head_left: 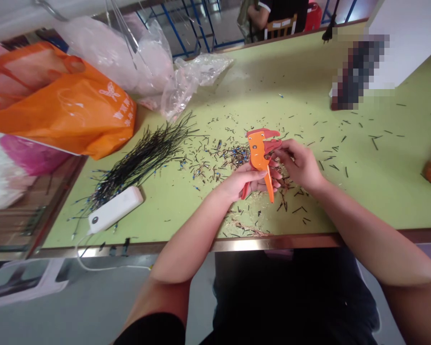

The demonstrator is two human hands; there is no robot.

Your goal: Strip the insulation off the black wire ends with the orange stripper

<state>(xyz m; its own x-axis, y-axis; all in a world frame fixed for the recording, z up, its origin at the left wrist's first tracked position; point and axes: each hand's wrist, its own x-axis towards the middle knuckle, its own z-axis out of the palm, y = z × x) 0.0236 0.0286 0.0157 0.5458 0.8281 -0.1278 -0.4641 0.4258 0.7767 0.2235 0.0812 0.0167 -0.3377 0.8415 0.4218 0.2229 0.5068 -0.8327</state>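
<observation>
My left hand [246,182] grips the handles of an orange and red self-adjusting wire stripper [258,153], held upright above the green table [273,86]. My right hand [298,163] pinches its fingertips together right beside the tool's red jaws. Anything thin between those fingers is too small to make out. To the left lies a loose bundle of thin black wires with blue ends [140,163]. Many cut wire bits and blue-tipped scraps [219,160] are scattered around and under my hands.
A white power bank [115,209] with a white cable lies at the near left. An orange plastic bag [57,100] and clear plastic bags [187,86] crowd the far left. A pixelated object [357,72] stands at the far right. A seated person [280,14] is beyond the table.
</observation>
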